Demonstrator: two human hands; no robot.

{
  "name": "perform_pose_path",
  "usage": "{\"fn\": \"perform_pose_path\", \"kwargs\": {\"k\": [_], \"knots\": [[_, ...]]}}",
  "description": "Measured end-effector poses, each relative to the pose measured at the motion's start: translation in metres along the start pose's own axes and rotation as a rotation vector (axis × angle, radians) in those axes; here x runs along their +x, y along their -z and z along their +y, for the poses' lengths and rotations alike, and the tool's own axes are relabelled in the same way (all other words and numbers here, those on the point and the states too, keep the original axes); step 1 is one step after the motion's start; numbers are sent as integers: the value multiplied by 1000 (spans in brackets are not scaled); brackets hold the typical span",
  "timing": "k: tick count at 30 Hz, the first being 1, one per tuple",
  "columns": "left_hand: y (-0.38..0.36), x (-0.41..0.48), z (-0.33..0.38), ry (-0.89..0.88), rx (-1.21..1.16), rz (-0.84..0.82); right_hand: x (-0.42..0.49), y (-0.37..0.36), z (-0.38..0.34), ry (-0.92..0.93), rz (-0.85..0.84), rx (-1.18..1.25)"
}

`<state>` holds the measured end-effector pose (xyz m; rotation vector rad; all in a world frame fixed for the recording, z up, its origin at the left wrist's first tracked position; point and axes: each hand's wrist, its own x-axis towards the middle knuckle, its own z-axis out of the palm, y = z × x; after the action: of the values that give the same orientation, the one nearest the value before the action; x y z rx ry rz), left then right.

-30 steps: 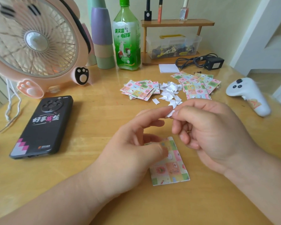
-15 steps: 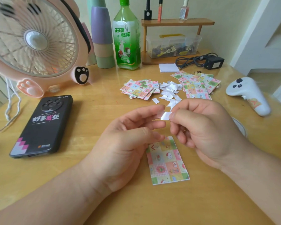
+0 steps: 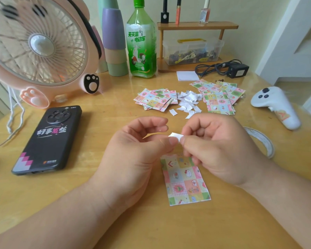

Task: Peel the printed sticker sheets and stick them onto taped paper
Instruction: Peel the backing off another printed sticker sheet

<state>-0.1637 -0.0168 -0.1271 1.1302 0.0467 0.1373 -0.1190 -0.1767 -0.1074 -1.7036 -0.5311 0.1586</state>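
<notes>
- Left hand [image 3: 133,151]: raised over the middle of the desk [image 3: 79,194], fingers loosely curled, index finger apart from the thumb. The thumb tip touches the edge of the white scrap; whether it grips the scrap cannot be told.
- Right hand [image 3: 219,151]: raised beside the left hand, thumb and index finger pinching the white scrap, other fingers curled in.
- White scrap [image 3: 176,136]: one small piece of paper, held in the air between the two hands, above the near sticker sheet.
- Near sticker sheet [image 3: 185,180]: one printed sheet of pastel cartoon squares, flat on the desk below the hands, its top edge hidden by them.
- Left pile of sticker sheets [image 3: 154,100]: several printed sheets fanned loosely, beyond the hands.
- Heap of white scraps [image 3: 188,101]: small torn pieces, between the two piles.
- Right pile of sticker sheets [image 3: 221,99]: overlapping printed sheets, just right of the heap.
- White pad [image 3: 187,75]: behind the piles, near the shelf.
- Tape roll [image 3: 262,141]: pale ring flat on the desk, partly hidden behind the right hand.
- Phone [image 3: 48,139]: black, back side up, left of the hands.
- Pink fan [image 3: 38,49]: far left, with paw-shaped feet.
- Green bottle [image 3: 141,38]: upright, beside stacked cups [image 3: 115,42].
- Wooden shelf [image 3: 197,26]: over a clear box [image 3: 192,51].
- Black adapter [image 3: 238,71]: with coiled cable.
- White controller [image 3: 276,106]: far right.
</notes>
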Motion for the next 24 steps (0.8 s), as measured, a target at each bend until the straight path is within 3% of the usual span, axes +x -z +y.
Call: {"fn": "perform_pose_path", "kwargs": {"k": [6, 12, 17, 24], "knots": [[2, 0, 1, -74, 189, 37, 3, 1, 3, -98, -6, 109], [-1, -2, 3, -114, 344, 30, 10, 9, 2, -153, 19, 25], [-3, -2, 4, -112, 363, 40, 11, 15, 1, -174, -80, 164], [-2, 0, 3, -110, 381, 54, 9, 13, -3, -132, -68, -15]]}}
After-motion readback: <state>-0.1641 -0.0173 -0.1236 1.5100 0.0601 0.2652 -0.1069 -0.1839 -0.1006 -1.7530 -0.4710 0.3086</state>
